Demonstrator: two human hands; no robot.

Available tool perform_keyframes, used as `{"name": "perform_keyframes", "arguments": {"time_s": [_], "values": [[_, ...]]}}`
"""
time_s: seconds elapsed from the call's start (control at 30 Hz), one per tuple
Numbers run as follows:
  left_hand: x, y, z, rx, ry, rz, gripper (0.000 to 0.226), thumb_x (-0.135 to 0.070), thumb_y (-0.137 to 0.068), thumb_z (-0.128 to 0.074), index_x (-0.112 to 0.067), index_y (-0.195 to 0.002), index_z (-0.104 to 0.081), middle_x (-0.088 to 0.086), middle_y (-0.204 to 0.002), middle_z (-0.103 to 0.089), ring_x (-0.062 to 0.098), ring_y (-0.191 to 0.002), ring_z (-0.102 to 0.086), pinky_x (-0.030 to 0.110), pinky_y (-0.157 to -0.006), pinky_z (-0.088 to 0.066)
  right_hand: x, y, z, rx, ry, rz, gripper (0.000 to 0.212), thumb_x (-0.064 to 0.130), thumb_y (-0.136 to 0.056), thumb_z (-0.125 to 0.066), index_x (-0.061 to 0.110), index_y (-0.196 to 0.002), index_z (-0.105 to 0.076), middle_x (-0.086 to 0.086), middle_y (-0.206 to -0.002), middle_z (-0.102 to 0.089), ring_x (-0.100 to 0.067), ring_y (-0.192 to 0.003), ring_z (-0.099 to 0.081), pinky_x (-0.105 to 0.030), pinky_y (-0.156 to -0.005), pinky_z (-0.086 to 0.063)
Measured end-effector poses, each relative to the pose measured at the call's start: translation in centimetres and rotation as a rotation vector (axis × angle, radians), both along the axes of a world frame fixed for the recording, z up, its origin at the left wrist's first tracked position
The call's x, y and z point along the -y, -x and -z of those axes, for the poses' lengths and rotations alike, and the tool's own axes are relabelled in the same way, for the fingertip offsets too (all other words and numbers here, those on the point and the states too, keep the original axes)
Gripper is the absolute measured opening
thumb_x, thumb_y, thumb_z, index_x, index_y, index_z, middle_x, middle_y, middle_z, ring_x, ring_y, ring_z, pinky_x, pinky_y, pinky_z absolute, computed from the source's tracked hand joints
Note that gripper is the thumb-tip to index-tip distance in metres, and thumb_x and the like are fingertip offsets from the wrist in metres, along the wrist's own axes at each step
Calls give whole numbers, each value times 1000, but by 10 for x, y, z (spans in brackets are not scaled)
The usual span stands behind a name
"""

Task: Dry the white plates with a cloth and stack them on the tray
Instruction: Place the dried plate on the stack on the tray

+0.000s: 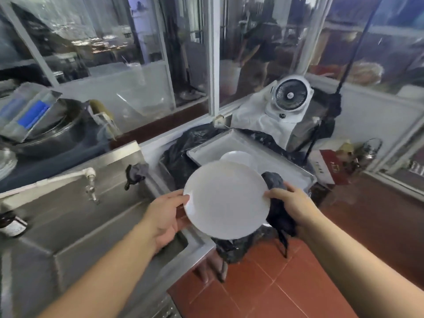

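Gripping a white plate (226, 199) over the sink edge, the left hand (166, 216) pinches its nine o'clock rim; the right hand (292, 203) clamps a dark cloth (278, 210) at three o'clock. The metal tray (206, 150) lies at twelve o'clock. A wet rim could slip and shatter on the tiled floor (263, 283).

Left hand (165, 216) and right hand (291, 203), with dark cloth (278, 216), hold white plate (226, 199) above tray (229, 143).

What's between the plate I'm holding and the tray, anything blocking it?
Nothing visible blocks it. The held plate hangs just in front of the tray, where one white plate already lies to stack on.
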State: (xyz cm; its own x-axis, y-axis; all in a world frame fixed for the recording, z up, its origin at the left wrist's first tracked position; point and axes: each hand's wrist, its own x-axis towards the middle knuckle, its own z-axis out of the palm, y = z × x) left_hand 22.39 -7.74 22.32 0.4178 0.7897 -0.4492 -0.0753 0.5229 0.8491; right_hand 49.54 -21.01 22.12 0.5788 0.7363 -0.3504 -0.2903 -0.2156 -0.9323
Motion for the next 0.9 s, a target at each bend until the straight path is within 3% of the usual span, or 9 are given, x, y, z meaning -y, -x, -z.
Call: {"name": "perform_keyframes", "arguments": {"time_s": [0.07,0.17,0.3,0.5,0.67,0.8,0.9], "values": [[8,-33,0,-15,2,48,24,-6,-101,-60,-9,-106,-83,17,-110,-79,25,-86,-78,36,-68,-66,16,-31,4,-15,6,37,24,4,-80,-79,14,-101,-75,-23,-99,-78,-45,-85,-77,-60,-75,-64],[11,-78,1,-12,15,133,24,-5,-97,-63,-10,-110,-83,18,-113,-79,27,-91,-79,35,-69,-64,32,-71,6,-19,13,76,33,8,-74,-80,17,-105,-76,-22,-101,-79,-48,-89,-76,-72,-80,-59],[1,-126,9,-43,39,184,27,-4,-96,-63,-8,-116,-80,17,-116,-78,29,-101,-78,36,-73,-65,37,-112,15,-30,18,112,41,12,-64,-81,16,-104,-74,-22,-100,-78,-47,-85,-77,-68,-74,-62],[-34,-179,32,-22,93,204,24,-2,-93,-65,-9,-107,-83,16,-116,-78,27,-97,-78,36,-73,-65,5,-156,30,34,121,151,46,13,-60,-77,27,-104,-75,-15,-95,-80,-44,-84,-77,-67,-73,-63],[-78,-215,48,0,127,202,27,0,-96,-63,-5,-116,-80,21,-124,-74,33,-109,-70,50,-96,-62,-44,-186,35,100,199,217,39,6,-67,-76,35,-93,-74,-13,-90,-79,-46,-83,-75,-67,-67,-61],[-116,-237,61,11,165,141,24,1,-97,-63,-6,-110,-82,19,-117,-77,31,-98,-75,42,-76,-66,-89,-209,38,207,251,205,40,11,-71,-76,37,-101,-69,-7,-92,-77,-40,-78,-76,-63,-62,-62],[-140,-249,73,2,221,57,22,2,-97,-64,-4,-108,-81,19,-111,-79,29,-87,-79,38,-68,-64,-121,-225,43,248,278,173,36,14,-71,-76,42,-93,-68,-4,-83,-76,-35,-68,-75,-58,-57,-63]]}}
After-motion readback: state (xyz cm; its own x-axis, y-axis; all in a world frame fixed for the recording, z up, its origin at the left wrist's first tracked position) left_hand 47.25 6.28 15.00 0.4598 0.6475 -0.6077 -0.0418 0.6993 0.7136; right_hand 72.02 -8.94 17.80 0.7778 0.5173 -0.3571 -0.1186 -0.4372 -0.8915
